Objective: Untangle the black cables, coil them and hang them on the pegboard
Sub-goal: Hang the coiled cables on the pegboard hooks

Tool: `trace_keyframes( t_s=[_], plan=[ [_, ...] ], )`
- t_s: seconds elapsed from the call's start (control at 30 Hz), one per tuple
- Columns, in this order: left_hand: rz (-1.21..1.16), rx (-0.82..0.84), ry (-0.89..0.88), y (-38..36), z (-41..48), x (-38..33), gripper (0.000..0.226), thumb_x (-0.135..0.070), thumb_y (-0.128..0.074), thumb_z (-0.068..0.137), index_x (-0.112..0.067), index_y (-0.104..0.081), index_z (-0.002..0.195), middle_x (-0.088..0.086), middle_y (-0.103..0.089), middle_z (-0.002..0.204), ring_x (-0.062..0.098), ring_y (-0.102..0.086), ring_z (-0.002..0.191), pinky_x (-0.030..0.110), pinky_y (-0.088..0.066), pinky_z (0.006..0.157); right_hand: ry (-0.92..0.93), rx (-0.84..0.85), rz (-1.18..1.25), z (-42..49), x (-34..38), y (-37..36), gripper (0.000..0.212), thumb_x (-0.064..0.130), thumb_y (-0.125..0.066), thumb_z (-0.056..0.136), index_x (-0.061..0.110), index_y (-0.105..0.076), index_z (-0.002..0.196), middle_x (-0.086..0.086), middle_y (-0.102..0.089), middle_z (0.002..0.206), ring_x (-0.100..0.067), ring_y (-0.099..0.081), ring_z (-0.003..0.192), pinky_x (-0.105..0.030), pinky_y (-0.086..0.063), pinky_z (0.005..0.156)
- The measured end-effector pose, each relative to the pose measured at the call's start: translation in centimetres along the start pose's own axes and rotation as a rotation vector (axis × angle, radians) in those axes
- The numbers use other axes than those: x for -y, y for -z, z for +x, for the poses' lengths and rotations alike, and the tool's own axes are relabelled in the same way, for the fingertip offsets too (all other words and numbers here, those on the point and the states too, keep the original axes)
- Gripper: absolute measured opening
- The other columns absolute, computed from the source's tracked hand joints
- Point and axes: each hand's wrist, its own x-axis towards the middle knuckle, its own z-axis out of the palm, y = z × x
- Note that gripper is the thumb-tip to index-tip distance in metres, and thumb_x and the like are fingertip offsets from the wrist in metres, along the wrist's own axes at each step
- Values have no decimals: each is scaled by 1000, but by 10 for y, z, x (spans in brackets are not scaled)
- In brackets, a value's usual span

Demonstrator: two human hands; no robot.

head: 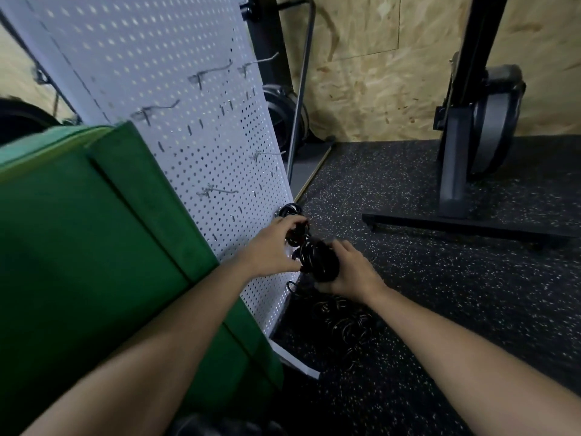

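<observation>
A white pegboard (176, 99) leans upright at the left, with several metal hooks (217, 191) sticking out of it. My right hand (352, 272) grips a bundle of black coiled cable (317, 258) low down beside the board's bottom edge. My left hand (276, 243) holds another part of the same black cable (297, 234) just above and to the left, fingers pinched on it. More tangled black cable (342, 322) lies in a heap on the floor beneath my hands. A small black coil (290, 210) sits by the board's edge.
A green box (94, 247) stands close at the left, in front of the pegboard. The floor is dark speckled rubber (440, 294). A black machine stand (456, 171) with a flat base is at the right. Plywood walls (377, 73) are behind.
</observation>
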Motion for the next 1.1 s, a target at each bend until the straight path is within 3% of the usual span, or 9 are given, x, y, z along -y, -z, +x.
trace_keyframes(
  t_s=[0.13,0.23,0.37,0.47,0.57,0.67,0.87,0.97,1.1],
  plan=[
    [75,-115,227,-9,-15,20,78,-1,-64,93,-27,-30,159,0,-37,160,7,-56,97,2,-47,68,-8,-132,175,-9,4,-24,86,50,-91,67,22,-52,137,1,-52,123,-22,-59,113,-38,-50,93],
    [136,-110,345,-17,-21,33,76,2,-61,93,-23,-31,159,4,-44,159,24,-61,119,31,-51,96,-48,-174,272,-16,9,-43,84,51,-90,67,20,-53,136,-1,-54,124,-22,-58,115,-39,-49,97],
    [119,-117,389,-21,-19,36,80,6,-58,93,-22,-29,161,4,-46,159,23,-57,126,35,-46,107,-62,-177,337,-12,25,-61,84,52,-88,67,21,-51,136,-2,-55,128,-25,-57,119,-43,-47,102],
    [77,-104,413,-22,-19,43,83,8,-57,92,-22,-27,163,7,-47,157,25,-54,134,25,-51,85,-90,-161,362,-5,39,-71,85,49,-90,67,22,-51,137,-3,-54,127,-26,-57,118,-42,-47,100],
    [-13,-73,435,-25,-18,52,83,5,-57,94,-23,-24,164,9,-53,150,15,-57,114,14,-43,68,-116,-170,387,0,48,-81,82,50,-89,65,24,-51,133,-3,-55,121,-28,-60,114,-43,-50,96],
    [-84,-54,458,-24,-18,53,84,9,-52,92,-22,-23,164,11,-55,146,12,-52,106,14,-43,68,-129,-158,380,5,50,-86,84,50,-89,66,24,-50,136,-2,-55,123,-28,-60,114,-44,-51,95],
    [-106,-114,485,-22,-16,54,84,3,-53,90,-21,-22,164,12,-46,156,27,-48,137,16,-42,80,-160,-104,333,13,52,-98,87,51,-90,68,23,-52,141,-5,-54,129,-30,-59,118,-44,-51,98],
    [-145,-117,502,-21,-14,56,84,3,-53,89,-22,-24,164,12,-46,155,26,-52,130,13,-38,61,-176,-92,333,17,56,-104,89,53,-91,67,22,-53,142,-6,-55,129,-31,-60,117,-47,-53,98],
    [-188,-122,514,-20,-13,58,81,-2,-58,90,-24,-28,162,11,-46,156,26,-51,132,25,-43,84,-202,-98,355,23,60,-110,88,53,-90,67,23,-54,141,-7,-56,125,-31,-61,115,-49,-54,96]
  ],
)
